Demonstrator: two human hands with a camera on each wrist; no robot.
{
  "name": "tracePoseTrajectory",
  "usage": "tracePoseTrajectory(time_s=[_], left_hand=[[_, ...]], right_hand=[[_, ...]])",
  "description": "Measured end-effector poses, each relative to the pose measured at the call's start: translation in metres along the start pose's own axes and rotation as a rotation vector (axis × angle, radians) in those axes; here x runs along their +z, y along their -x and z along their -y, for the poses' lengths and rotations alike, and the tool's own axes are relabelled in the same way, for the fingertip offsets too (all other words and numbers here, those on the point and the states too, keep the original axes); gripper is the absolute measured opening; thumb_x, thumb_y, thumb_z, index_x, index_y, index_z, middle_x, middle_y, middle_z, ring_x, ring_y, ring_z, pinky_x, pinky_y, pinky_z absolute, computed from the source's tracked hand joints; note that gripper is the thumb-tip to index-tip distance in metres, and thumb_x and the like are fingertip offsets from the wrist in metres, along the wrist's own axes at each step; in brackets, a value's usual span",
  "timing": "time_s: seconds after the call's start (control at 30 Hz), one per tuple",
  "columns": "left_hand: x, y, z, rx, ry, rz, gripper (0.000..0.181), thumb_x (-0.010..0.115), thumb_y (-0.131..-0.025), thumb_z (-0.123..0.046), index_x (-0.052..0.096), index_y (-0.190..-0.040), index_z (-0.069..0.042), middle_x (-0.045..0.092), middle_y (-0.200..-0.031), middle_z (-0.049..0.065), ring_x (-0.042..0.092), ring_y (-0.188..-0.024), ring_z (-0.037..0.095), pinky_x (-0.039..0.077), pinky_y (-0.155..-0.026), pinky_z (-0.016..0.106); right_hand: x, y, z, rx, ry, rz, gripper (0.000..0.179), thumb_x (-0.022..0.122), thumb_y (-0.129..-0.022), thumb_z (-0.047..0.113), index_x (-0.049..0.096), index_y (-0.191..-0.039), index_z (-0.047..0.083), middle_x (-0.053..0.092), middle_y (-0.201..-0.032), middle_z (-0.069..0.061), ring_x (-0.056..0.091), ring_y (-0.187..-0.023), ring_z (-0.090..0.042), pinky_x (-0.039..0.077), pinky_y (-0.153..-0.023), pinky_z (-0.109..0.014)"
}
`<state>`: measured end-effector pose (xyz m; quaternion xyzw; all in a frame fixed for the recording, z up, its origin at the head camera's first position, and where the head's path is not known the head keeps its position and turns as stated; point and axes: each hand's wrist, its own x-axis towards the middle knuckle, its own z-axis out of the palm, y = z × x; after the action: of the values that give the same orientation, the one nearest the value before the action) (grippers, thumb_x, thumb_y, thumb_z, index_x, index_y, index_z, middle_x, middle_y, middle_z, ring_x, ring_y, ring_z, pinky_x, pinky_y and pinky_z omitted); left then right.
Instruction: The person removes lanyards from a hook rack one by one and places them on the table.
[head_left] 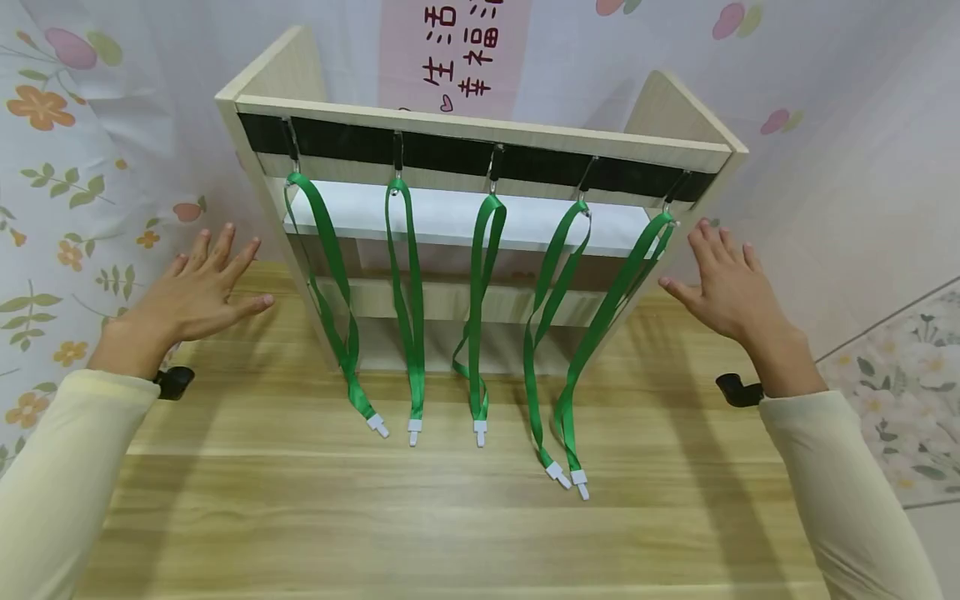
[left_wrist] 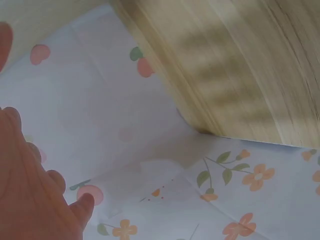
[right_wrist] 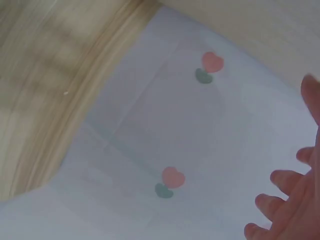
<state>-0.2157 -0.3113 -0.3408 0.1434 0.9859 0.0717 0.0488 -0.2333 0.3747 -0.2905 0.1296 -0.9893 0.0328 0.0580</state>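
Observation:
Both hands hold nothing. The left hand (head_left: 197, 292), fingers spread, is above the table left of a light wooden rack (head_left: 292, 71). On the rack's other side, the right hand (head_left: 733, 287) also has its fingers spread, apart from the side panel. Several green lanyards hang in a row from metal hooks (head_left: 495, 158) on the rack's black strip (head_left: 450, 150). The leftmost lanyard (head_left: 330, 250) and the rightmost lanyard (head_left: 611, 300) are nearest the hands. Each ends in a white plastic clip (head_left: 481, 432) in front of the rack. Each wrist view shows spread fingers.
The rack has a white shelf (head_left: 450, 218) behind the lanyards and stands on a wood-grain table (head_left: 420, 533). A flower-printed curtain (head_left: 135, 108) covers the back and left. At the right is a pale wall panel (head_left: 885, 208). Black wrist mounts (head_left: 738, 390) show at both wrists.

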Motion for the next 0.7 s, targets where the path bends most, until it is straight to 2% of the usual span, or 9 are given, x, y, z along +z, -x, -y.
tracePoseTrajectory(time_s=[0.13, 0.27, 0.37, 0.47, 0.6, 0.7], left_hand=[[-0.001, 0.0, -0.002, 0.002, 0.024, -0.012, 0.091, 0.04, -0.1, -0.061, -0.014, -0.157, -0.017, -0.03, -0.158, 0.016, -0.021, -0.144, 0.049, 0.005, -0.109, 0.075], [-0.003, 0.003, -0.004, 0.002, 0.057, -0.026, 0.095, 0.045, -0.098, -0.059, -0.015, -0.157, -0.013, -0.03, -0.158, 0.017, -0.021, -0.144, 0.05, 0.006, -0.109, 0.075], [-0.004, 0.003, -0.007, 0.011, 0.08, -0.018, 0.097, 0.048, -0.098, -0.058, -0.015, -0.157, -0.014, -0.029, -0.159, 0.016, -0.016, -0.145, 0.05, 0.008, -0.108, 0.076], [-0.001, 0.004, -0.012, 0.023, 0.146, 0.008, 0.1, 0.053, -0.097, -0.056, -0.018, -0.156, -0.017, -0.03, -0.159, 0.01, -0.014, -0.146, 0.049, 0.011, -0.108, 0.075], [0.01, 0.006, -0.022, 0.043, 0.33, 0.045, 0.106, 0.063, -0.095, -0.047, -0.021, -0.155, -0.021, -0.026, -0.162, 0.005, -0.01, -0.149, 0.044, 0.014, -0.111, 0.071], [0.023, 0.009, -0.031, 0.051, 0.453, 0.072, 0.111, 0.069, -0.093, -0.041, -0.021, -0.155, -0.022, -0.02, -0.164, 0.008, 0.001, -0.149, 0.047, 0.016, -0.112, 0.068]], right_hand=[[-0.002, 0.005, 0.004, 0.002, -0.077, -0.098, 0.078, 0.044, -0.104, 0.045, 0.008, -0.158, 0.002, 0.009, -0.163, -0.025, 0.005, -0.15, -0.046, 0.003, -0.117, -0.065], [-0.007, 0.009, 0.013, -0.04, -0.172, -0.291, 0.062, 0.054, -0.101, 0.029, 0.03, -0.151, 0.003, 0.035, -0.153, -0.028, 0.029, -0.142, -0.049, 0.021, -0.114, -0.065], [-0.012, 0.013, 0.019, -0.052, -0.235, -0.447, 0.055, 0.059, -0.097, 0.022, 0.041, -0.144, 0.0, 0.047, -0.143, -0.029, 0.041, -0.133, -0.049, 0.03, -0.11, -0.062], [-0.017, 0.02, 0.026, -0.051, -0.268, -0.598, 0.053, 0.059, -0.094, 0.019, 0.047, -0.141, -0.002, 0.055, -0.135, -0.028, 0.049, -0.126, -0.048, 0.038, -0.106, -0.059], [-0.019, 0.025, 0.039, -0.105, -0.331, -0.8, 0.044, 0.058, -0.09, 0.015, 0.055, -0.13, -0.004, 0.065, -0.117, -0.026, 0.062, -0.107, -0.04, 0.047, -0.097, -0.031], [-0.02, 0.027, 0.052, -0.168, -0.426, -0.925, 0.04, 0.057, -0.087, 0.015, 0.057, -0.122, -0.003, 0.068, -0.104, -0.026, 0.066, -0.095, -0.018, 0.043, -0.087, -0.013]])
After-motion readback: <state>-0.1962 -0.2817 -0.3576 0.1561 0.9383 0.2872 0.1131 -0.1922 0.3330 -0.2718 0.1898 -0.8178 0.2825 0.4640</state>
